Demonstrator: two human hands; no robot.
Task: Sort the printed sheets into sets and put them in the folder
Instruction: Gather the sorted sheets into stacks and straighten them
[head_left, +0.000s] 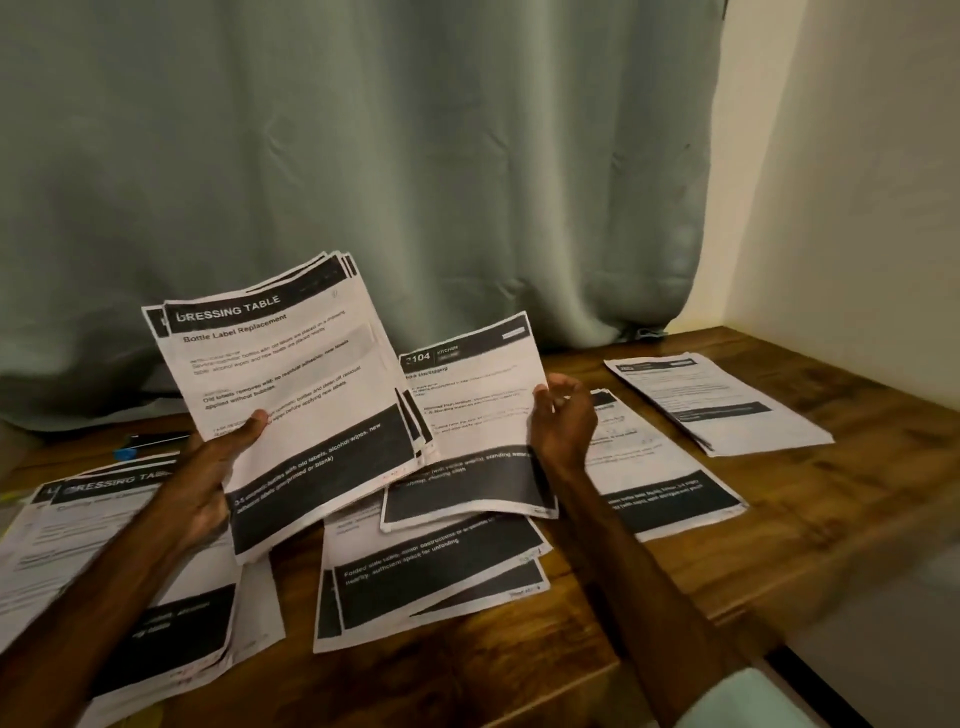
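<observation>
Left hand (208, 483): clamped on raised stack (291, 374). Right hand (563, 421): pinching one sheet (467, 410) by its edge. On table (779, 519): four piles, near pile (36, 545) through far pile (727, 400). Sorting seemingly midway; stack undealt, no folder visible, filing not begun.
</observation>
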